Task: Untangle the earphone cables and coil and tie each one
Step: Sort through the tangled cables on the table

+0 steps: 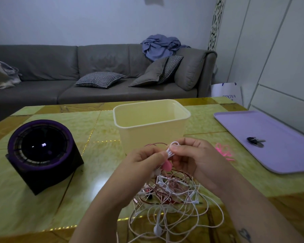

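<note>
We list: green table (42, 199); cream tub (151, 127) at its middle; tangle of earphone cables (174, 199) lying on the table before the tub; our left hand (144, 163) and right hand (195, 155) above the tangle, fingers of both pinching a small white cable coil (171, 151).

The table (42, 216) is marbled in yellow-green and lined with gold. The tub (151, 135) is coloured pale yellow, the tray (279, 155) lilac, the cables (174, 199) white and rose-pink. The cushion (99, 79) is patterned in black-and-white houndstooth.
</note>
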